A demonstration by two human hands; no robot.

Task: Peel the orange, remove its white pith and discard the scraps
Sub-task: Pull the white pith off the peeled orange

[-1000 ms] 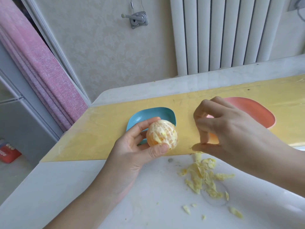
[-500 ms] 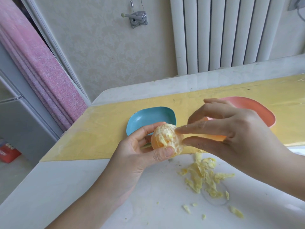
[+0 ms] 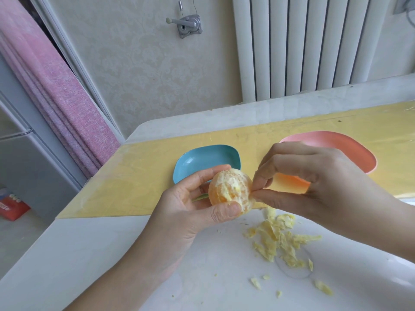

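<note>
Left hand (image 3: 190, 209) holds the peeled orange (image 3: 229, 191) above the tabletop (image 3: 112, 254), fingers (image 3: 208, 173) and thumb curled round it. Right hand (image 3: 325, 187) pinches pith at the orange's right flank — the strip should pull rightward, toward the scraps (image 3: 276, 241).

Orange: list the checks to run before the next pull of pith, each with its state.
1. Support: the left hand grips the orange between thumb and fingers, clear of the table: ok.
2. Pinch: the right hand has thumb and forefinger tips together at the orange's right edge: ok.
3. Strand caught between those tips: too small to see: cannot tell.
4. Rind off: none on the facing side; the far side is hidden: cannot tell.
5. Pith cleared: pale pith shows on the facing side: not ok.
6. Scraps discarded: the scraps lie loose on the table: not ok.
</note>
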